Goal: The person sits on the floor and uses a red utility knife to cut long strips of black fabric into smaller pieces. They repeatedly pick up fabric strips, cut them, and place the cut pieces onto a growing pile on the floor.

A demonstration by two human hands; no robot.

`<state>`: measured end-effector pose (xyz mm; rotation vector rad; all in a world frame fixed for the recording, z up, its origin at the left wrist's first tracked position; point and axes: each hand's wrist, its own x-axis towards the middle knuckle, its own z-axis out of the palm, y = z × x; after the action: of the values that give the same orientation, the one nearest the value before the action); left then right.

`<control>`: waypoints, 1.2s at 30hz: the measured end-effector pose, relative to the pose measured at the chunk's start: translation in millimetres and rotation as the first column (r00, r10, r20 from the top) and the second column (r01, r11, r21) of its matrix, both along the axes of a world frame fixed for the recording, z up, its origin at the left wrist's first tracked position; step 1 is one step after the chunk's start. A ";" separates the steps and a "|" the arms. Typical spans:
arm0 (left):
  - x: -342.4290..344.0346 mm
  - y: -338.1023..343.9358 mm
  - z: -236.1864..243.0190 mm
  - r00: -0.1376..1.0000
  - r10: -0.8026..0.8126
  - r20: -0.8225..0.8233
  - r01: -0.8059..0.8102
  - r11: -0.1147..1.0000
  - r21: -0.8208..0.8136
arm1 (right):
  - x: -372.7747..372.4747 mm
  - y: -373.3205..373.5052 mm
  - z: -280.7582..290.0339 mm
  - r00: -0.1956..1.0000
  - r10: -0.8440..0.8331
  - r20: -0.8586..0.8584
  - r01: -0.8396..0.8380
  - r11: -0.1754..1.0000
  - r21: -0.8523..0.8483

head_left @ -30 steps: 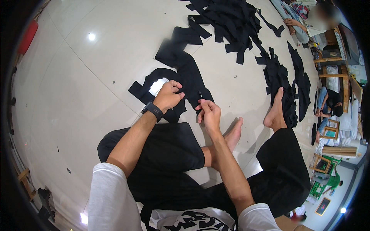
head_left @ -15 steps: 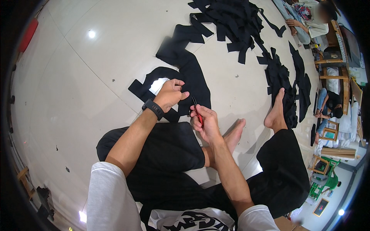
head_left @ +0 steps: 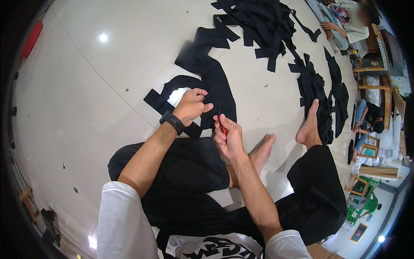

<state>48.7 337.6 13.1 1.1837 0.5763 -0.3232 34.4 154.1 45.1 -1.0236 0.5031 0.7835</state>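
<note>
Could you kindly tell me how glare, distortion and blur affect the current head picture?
Head view: a round glare spot on the pale floor, upper left; head view: black corners, wooden furniture at right looking tilted; head view: a co-worker's head at upper right blurred out; head view: the red-handled tool in the right hand has dark tips, hard to separate from black fabric.

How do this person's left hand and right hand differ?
The left hand curls over the black cloth, with no tool showing; the right hand grips a small red-handled tool with dark, pointed tips. The left hand has a black wristband behind it; the right hand's wrist has none. Both are gloveless, with bent fingers.
</note>
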 end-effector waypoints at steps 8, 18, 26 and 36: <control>0.0 -1.2 -9.1 1.000 0.028 -0.004 -0.028 1.000 0.000 | 3.2 5.6 -4.4 0.998 -0.055 -0.017 0.055 0.998 0.030; 0.3 -5.5 9.1 1.000 -0.013 0.008 0.012 0.999 0.053 | 0.6 -0.1 -11.0 0.994 -0.109 -0.025 0.108 0.992 -0.059; -0.3 -4.6 -15.4 0.968 0.131 0.214 -0.184 0.951 0.248 | 0.1 10.0 -15.1 0.997 -0.061 -0.049 0.064 0.997 0.042; 0.6 -4.5 -1.1 0.981 0.168 0.103 -0.183 0.969 0.165 | -0.5 12.5 -12.7 0.996 -0.083 -0.039 0.085 0.994 0.065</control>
<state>49.3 333.2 12.0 1.2980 0.6371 -0.0700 34.0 166.6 32.4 -0.9221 0.5446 0.7403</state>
